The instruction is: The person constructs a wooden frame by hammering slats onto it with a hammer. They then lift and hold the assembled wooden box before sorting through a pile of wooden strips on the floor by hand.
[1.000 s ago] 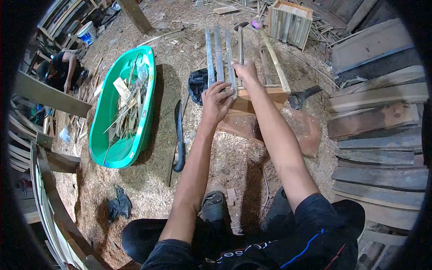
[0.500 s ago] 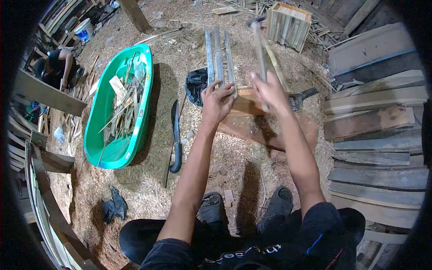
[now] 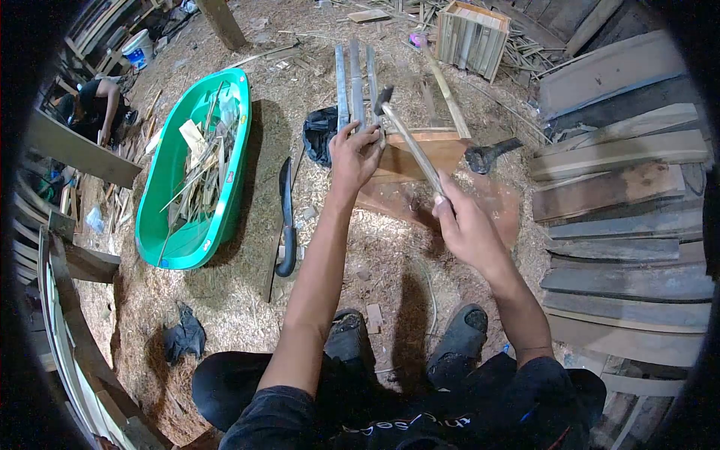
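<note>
My right hand [image 3: 469, 225] is wrapped round the wooden handle of a hammer [image 3: 414, 150]. The hammer's dark head is close to the fingers of my left hand [image 3: 355, 156]. That hand grips the near ends of narrow wooden slats [image 3: 355, 82], three side by side pointing away from me. Whether a nail is between its fingertips, I cannot tell. Under and beside the slat ends lies a wooden board [image 3: 431, 155] on a reddish-brown base [image 3: 491, 210]. A black plastic bag [image 3: 319, 139] is just left of the slats.
A green tub [image 3: 238, 161] of wood scraps stands left, with a machete [image 3: 286, 217] beside it. A slatted crate [image 3: 472, 41] is at the back. A dark tool [image 3: 491, 155] lies right of the board; planks [image 3: 622, 225] line the right side. Another person [image 3: 101, 105] crouches far left.
The hammer has swung down from its raised position, its head now near my left fingers. My right hand has moved lower. My left hand stays at the slat ends; the view has shifted slightly.
</note>
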Demonstrator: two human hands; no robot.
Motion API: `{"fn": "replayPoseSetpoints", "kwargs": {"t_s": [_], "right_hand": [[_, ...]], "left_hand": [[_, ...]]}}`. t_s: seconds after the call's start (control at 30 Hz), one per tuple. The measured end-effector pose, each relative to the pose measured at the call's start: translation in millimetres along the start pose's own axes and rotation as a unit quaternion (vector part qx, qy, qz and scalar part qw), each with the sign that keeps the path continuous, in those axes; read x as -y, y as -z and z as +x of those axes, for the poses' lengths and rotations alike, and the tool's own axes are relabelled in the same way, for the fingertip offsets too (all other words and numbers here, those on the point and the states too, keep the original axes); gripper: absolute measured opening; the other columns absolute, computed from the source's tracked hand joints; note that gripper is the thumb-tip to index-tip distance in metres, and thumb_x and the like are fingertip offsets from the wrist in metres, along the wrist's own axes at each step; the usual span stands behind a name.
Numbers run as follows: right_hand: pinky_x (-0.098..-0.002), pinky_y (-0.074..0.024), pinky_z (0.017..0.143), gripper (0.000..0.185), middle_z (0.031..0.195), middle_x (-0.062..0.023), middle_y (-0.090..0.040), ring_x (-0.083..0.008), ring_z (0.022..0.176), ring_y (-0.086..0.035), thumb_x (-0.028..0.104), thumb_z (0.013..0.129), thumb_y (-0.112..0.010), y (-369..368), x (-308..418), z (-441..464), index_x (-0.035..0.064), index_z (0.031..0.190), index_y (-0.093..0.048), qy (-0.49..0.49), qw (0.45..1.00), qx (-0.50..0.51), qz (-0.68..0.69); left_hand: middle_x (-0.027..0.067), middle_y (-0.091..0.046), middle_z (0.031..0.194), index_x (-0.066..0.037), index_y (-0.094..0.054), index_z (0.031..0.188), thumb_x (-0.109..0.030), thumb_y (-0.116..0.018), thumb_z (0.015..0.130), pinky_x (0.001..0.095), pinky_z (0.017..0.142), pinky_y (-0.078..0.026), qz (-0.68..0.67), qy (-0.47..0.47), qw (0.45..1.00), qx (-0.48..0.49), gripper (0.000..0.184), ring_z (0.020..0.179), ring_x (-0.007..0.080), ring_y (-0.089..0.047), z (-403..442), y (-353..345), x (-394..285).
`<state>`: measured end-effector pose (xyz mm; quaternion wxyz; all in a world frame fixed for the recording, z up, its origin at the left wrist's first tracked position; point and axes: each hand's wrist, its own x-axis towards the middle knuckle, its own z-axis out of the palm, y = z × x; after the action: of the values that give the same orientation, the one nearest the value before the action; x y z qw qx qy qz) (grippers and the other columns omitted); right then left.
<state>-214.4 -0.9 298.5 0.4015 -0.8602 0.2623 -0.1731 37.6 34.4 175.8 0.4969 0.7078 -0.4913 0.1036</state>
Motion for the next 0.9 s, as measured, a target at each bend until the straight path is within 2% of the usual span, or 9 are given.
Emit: {"fn": "replayPoseSetpoints", "kwargs": {"t_s": [0.1,0.17,0.27,0.37,0.43,0.57,0.67,0.83,0.9], "right_hand": [[-0.0459,-0.0501,0.075,0.046,0.088,-0.0287,-0.063,-0.0418,0.082,-0.065,0.011,0.096,-0.047,-0.7,5.9,-1.4,-0.0094,0.137,-0.043,0.021,1.000,-0.003,-0.022],[-0.0401,-0.0500,0.078,0.048,0.090,-0.0249,-0.063,-0.0358,0.084,-0.065,0.011,0.098,-0.046,-1.0,-2.5,-1.0,-0.0064,0.142,-0.039,0.015,0.996,0.027,-0.088],[-0.0506,-0.0506,0.078,0.045,0.096,-0.0327,-0.063,-0.0470,0.087,-0.064,0.008,0.095,-0.048,8.1,21.3,-0.6,-0.0116,0.135,-0.044,0.008,0.999,-0.008,-0.031],[-0.0503,-0.0511,0.078,0.045,0.096,-0.0315,-0.063,-0.0465,0.085,-0.064,0.007,0.095,-0.047,5.6,22.7,0.8,-0.0128,0.135,-0.042,0.034,0.997,-0.027,-0.064],[-0.0495,-0.0514,0.078,0.045,0.096,-0.0311,-0.063,-0.0453,0.086,-0.065,0.007,0.095,-0.047,13.3,25.2,4.4,-0.0132,0.135,-0.042,-0.016,0.996,0.024,-0.083],[-0.0480,-0.0521,0.077,0.045,0.096,-0.0301,-0.063,-0.0427,0.086,-0.066,0.006,0.095,-0.047,15.1,22.7,6.5,-0.0131,0.135,-0.042,0.018,0.999,-0.012,-0.047],[-0.0477,-0.0520,0.076,0.045,0.092,-0.0290,-0.062,-0.0419,0.085,-0.065,0.006,0.094,-0.048,19.3,26.7,8.3,-0.0133,0.135,-0.043,-0.028,0.994,0.067,-0.078],[-0.0480,-0.0515,0.077,0.045,0.094,-0.0299,-0.063,-0.0435,0.085,-0.065,0.005,0.094,-0.047,11.4,19.0,8.8,-0.0130,0.134,-0.044,0.038,0.996,-0.008,-0.079],[-0.0485,-0.0511,0.078,0.045,0.096,-0.0306,-0.063,-0.0443,0.086,-0.064,0.005,0.094,-0.047,11.1,19.4,8.1,-0.0129,0.134,-0.044,0.025,0.996,0.006,-0.082]], "left_hand": [[0.0093,-0.073,0.107,-0.005,-0.076,0.096,-0.007,-0.077,0.072,0.0428,0.101,-0.048,0.020,-0.004,1.000,0.003,0.024,0.115,0.0352,-0.061,-0.5,-1.7,2.0],[0.0041,-0.072,0.112,-0.009,-0.076,0.098,-0.015,-0.078,0.073,0.0428,0.101,-0.041,0.007,0.006,1.000,0.011,0.026,0.118,0.0310,-0.058,-2.2,-6.5,11.8],[0.0039,-0.072,0.112,-0.009,-0.076,0.099,-0.017,-0.079,0.075,0.0427,0.101,-0.041,0.014,-0.004,1.000,0.008,0.026,0.119,0.0312,-0.058,-3.3,-7.7,14.5],[0.0079,-0.072,0.110,-0.006,-0.075,0.099,-0.013,-0.078,0.075,0.0421,0.101,-0.048,0.032,-0.010,0.999,0.011,0.025,0.116,0.0347,-0.061,-2.2,-1.6,4.6],[0.0077,-0.072,0.113,-0.005,-0.075,0.099,-0.013,-0.077,0.075,0.0421,0.101,-0.048,0.022,0.001,1.000,0.010,0.025,0.116,0.0346,-0.061,-2.0,-1.9,4.6],[0.0019,-0.072,0.114,-0.009,-0.076,0.099,-0.020,-0.079,0.076,0.0427,0.101,-0.038,0.009,0.004,1.000,0.016,0.026,0.120,0.0294,-0.057,-5.6,-7.7,14.6],[0.0018,-0.072,0.114,-0.009,-0.076,0.099,-0.020,-0.079,0.076,0.0428,0.101,-0.038,0.001,-0.002,1.000,0.009,0.026,0.120,0.0296,-0.056,-4.0,-9.4,16.8],[0.0020,-0.072,0.112,-0.008,-0.076,0.098,-0.020,-0.079,0.075,0.0429,0.101,-0.038,-0.007,0.006,1.000,0.009,0.026,0.120,0.0301,-0.057,-4.1,-8.3,13.8],[0.0063,-0.072,0.112,-0.005,-0.075,0.097,-0.013,-0.078,0.074,0.0427,0.101,-0.044,0.000,0.010,1.000,0.006,0.024,0.118,0.0342,-0.058,-5.6,-6.1,9.2]]}}
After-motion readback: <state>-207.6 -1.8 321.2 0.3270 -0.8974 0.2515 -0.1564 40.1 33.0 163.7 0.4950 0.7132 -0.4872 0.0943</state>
